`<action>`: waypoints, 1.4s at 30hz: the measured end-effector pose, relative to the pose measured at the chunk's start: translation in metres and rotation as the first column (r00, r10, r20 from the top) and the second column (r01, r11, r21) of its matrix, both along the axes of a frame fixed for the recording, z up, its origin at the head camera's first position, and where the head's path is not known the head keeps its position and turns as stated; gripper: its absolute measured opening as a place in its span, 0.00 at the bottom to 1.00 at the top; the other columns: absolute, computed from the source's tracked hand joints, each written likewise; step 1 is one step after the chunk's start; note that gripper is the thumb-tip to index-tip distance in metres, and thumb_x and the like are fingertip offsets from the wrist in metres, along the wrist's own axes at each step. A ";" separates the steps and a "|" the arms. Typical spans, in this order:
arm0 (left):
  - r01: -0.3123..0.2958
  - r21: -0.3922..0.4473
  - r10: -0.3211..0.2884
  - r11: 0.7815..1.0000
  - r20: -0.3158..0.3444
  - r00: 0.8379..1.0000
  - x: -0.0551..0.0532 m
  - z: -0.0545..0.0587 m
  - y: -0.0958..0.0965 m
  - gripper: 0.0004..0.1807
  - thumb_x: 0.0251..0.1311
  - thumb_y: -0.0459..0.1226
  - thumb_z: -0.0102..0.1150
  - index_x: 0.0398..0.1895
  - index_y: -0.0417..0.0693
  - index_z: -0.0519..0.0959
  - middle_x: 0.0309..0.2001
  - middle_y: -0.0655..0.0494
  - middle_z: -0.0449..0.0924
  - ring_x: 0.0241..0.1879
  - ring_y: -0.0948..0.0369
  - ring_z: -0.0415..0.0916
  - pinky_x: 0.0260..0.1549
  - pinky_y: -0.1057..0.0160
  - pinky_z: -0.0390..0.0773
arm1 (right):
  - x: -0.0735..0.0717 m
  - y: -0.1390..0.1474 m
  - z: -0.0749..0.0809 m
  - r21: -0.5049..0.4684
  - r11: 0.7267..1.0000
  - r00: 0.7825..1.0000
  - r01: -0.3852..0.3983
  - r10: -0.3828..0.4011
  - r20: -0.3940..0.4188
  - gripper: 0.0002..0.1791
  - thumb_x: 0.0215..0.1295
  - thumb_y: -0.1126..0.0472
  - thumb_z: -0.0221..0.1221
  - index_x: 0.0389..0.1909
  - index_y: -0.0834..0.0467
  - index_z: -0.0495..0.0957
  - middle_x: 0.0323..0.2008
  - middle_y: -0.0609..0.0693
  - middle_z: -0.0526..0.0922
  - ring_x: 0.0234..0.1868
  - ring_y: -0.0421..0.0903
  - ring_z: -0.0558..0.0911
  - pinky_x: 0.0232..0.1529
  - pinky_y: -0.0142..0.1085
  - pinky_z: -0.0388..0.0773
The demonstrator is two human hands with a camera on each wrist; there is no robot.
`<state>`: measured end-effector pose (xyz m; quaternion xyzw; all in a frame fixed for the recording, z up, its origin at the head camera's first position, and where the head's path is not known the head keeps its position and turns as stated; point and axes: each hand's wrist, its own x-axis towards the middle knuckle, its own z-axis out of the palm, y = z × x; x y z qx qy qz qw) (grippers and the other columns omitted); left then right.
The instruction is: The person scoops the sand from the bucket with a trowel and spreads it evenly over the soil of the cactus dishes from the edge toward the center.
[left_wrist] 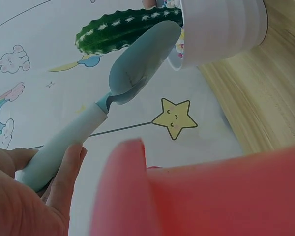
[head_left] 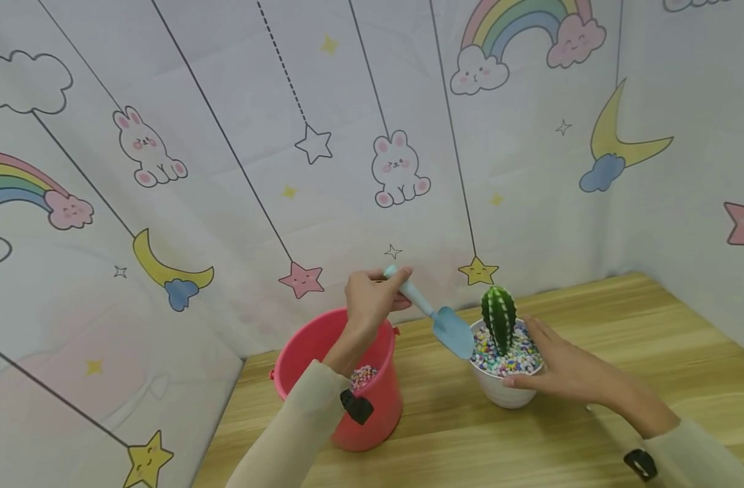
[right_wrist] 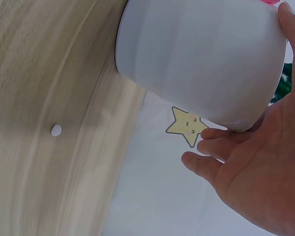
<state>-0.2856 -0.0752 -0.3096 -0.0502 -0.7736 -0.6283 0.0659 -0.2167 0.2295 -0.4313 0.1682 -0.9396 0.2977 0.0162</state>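
My left hand [head_left: 370, 298] pinches the handle of a light blue toy trowel [head_left: 452, 332] above the red bucket's far rim. The trowel slants down to the right, its blade tip at the left rim of a white ribbed pot [head_left: 507, 393]; its scooping side is bare in the head view. A green cactus [head_left: 497, 315] stands upright in the pot, amid small multicoloured pebbles [head_left: 513, 360]. My right hand [head_left: 570, 369] rests on the pot's right side, thumb at the near rim and loosely extended fingers [right_wrist: 204, 167] reaching along the far side.
The red bucket [head_left: 378, 420] stands left of the pot, with more coloured pebbles [head_left: 364, 377] inside. One white pebble [right_wrist: 56, 130] lies on the wood-grain table [head_left: 433, 434] beside the pot. A patterned cloth backdrop [head_left: 238, 102] rises behind the table.
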 end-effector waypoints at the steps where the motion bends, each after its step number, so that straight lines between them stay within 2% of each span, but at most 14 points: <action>1: 0.000 0.001 0.000 1.000 -0.007 1.000 0.000 0.000 0.000 0.23 0.63 0.49 0.74 0.51 0.41 0.88 0.34 0.44 0.91 0.30 0.56 0.92 0.34 0.60 0.93 | 0.000 0.000 0.000 0.000 1.000 1.000 0.001 -0.001 -0.001 0.70 0.61 0.28 0.67 0.82 0.70 0.42 0.79 0.77 0.52 0.76 0.79 0.60 0.70 0.74 0.68; 6: -0.002 -0.005 0.001 1.000 -0.035 0.999 0.001 -0.001 0.002 0.20 0.64 0.48 0.73 0.46 0.39 0.89 0.33 0.42 0.91 0.30 0.55 0.92 0.32 0.61 0.92 | 0.000 -0.001 0.000 -0.005 1.000 1.000 0.001 -0.001 -0.004 0.70 0.61 0.29 0.67 0.82 0.71 0.42 0.79 0.77 0.52 0.76 0.80 0.60 0.70 0.74 0.68; 10: -0.009 0.009 0.010 1.000 -0.021 1.000 0.001 -0.006 0.004 0.20 0.64 0.48 0.73 0.44 0.39 0.89 0.33 0.42 0.91 0.30 0.53 0.92 0.32 0.61 0.92 | 0.000 -0.003 -0.001 -0.014 1.000 1.000 -0.003 0.003 -0.004 0.69 0.61 0.29 0.67 0.82 0.70 0.42 0.79 0.77 0.52 0.77 0.79 0.60 0.70 0.74 0.68; 17: -0.019 0.030 0.020 0.999 -0.013 1.000 0.000 -0.012 0.006 0.22 0.64 0.49 0.74 0.46 0.38 0.88 0.33 0.41 0.91 0.31 0.52 0.92 0.32 0.60 0.92 | -0.001 -0.004 0.000 -0.011 1.000 1.000 -0.002 0.002 -0.014 0.69 0.61 0.29 0.67 0.82 0.70 0.42 0.79 0.76 0.52 0.77 0.79 0.60 0.70 0.74 0.68; 23: -0.052 0.063 0.054 0.997 -0.030 0.998 -0.002 -0.009 -0.002 0.21 0.63 0.47 0.75 0.49 0.39 0.88 0.35 0.42 0.91 0.32 0.53 0.93 0.34 0.59 0.93 | -0.001 -0.005 0.000 -0.008 1.000 1.000 0.001 -0.001 -0.007 0.69 0.62 0.29 0.67 0.82 0.70 0.42 0.79 0.76 0.52 0.76 0.79 0.61 0.69 0.74 0.69; 32: -0.075 0.101 0.080 0.992 -0.049 0.996 0.000 0.009 -0.024 0.22 0.64 0.46 0.74 0.52 0.38 0.87 0.38 0.40 0.91 0.34 0.52 0.93 0.37 0.58 0.93 | 0.000 -0.003 -0.002 -0.002 1.000 1.000 0.014 -0.014 0.011 0.69 0.62 0.29 0.67 0.82 0.71 0.40 0.79 0.78 0.51 0.75 0.80 0.61 0.67 0.74 0.71; 38: -0.064 0.123 0.067 0.990 -0.022 0.997 0.001 0.028 -0.043 0.23 0.66 0.45 0.72 0.55 0.37 0.85 0.38 0.42 0.90 0.32 0.56 0.93 0.38 0.59 0.93 | 0.001 -0.002 -0.005 -0.004 1.000 1.000 0.016 -0.016 0.016 0.70 0.62 0.30 0.67 0.82 0.71 0.39 0.78 0.80 0.50 0.75 0.81 0.60 0.67 0.75 0.70; 42: -0.043 0.127 0.048 0.991 -0.037 0.998 0.001 0.043 -0.061 0.23 0.68 0.44 0.70 0.56 0.35 0.83 0.37 0.45 0.90 0.31 0.59 0.92 0.40 0.58 0.93 | 0.002 -0.003 -0.006 0.005 1.000 1.000 0.021 -0.021 0.010 0.70 0.62 0.29 0.67 0.82 0.71 0.39 0.78 0.80 0.50 0.75 0.81 0.61 0.67 0.75 0.71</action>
